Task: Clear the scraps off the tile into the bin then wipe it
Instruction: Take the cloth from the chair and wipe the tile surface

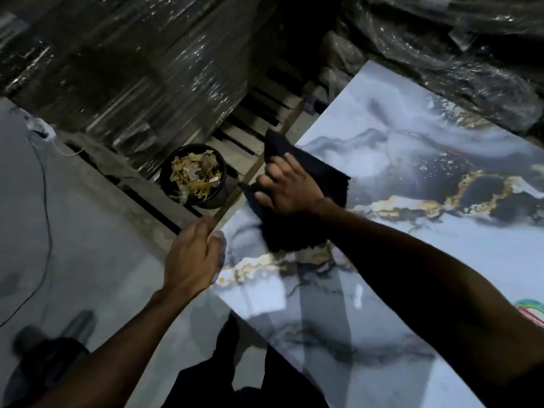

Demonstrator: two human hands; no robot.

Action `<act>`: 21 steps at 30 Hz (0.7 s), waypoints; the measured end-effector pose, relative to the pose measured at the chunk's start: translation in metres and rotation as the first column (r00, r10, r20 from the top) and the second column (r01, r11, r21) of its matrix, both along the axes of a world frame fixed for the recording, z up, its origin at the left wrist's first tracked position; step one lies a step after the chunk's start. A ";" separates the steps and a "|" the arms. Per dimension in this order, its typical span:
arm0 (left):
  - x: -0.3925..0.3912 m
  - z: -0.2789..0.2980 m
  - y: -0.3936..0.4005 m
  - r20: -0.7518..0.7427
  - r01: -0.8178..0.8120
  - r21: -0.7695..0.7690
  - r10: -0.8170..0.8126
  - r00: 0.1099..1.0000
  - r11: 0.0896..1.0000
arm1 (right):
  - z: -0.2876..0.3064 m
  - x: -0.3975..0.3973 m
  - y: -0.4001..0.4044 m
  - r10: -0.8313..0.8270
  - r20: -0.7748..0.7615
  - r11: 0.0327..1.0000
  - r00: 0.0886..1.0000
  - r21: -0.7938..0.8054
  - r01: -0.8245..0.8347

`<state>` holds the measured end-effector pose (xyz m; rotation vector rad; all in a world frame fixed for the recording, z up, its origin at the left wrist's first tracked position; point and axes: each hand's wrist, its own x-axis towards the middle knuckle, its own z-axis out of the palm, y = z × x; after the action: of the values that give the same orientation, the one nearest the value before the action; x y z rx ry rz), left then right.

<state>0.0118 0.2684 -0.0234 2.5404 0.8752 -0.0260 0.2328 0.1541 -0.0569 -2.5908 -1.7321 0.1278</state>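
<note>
Marbled blue-grey glossy tile (412, 178) gets wiped as the right hand (290, 188) presses a dark cloth (294, 228) with spread fingers, the left hand (191, 257) curled over its edge, steadying it near the scrap-filled black bin (194, 176)

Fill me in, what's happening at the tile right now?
A person is wiping the large glossy marble-patterned tile. The right hand presses a dark cloth onto the tile near its corner, while the left hand rests at the tile's edge. The round black bin beside that corner already holds yellowish scraps. No scraps show on the visible tile surface.
</note>
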 end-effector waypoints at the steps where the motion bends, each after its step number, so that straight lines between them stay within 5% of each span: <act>1: -0.012 -0.003 0.007 -0.025 -0.055 -0.026 0.055 0.998 0.998 | -0.001 -0.018 0.003 -0.001 -0.012 1.000 1.000 0.006 0.001; 9: -0.094 -0.031 0.049 -0.193 -0.205 -0.234 0.161 0.968 0.951 | -0.002 -0.149 0.028 0.028 0.004 0.982 1.000 0.188 -0.028; 15: -0.107 -0.029 0.071 -0.053 -0.172 -0.303 0.164 0.985 0.937 | 0.001 -0.211 0.035 0.132 0.062 0.978 0.989 0.154 -0.140; 21: -0.084 -0.010 0.078 0.123 -0.051 -0.367 0.103 0.987 0.929 | 0.002 -0.281 0.003 0.131 -0.074 0.972 0.989 0.204 -0.114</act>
<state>-0.0719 0.3469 -0.0335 2.1340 0.8280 0.0144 -0.0487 0.1575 -0.0550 -2.3047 -1.7748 0.0643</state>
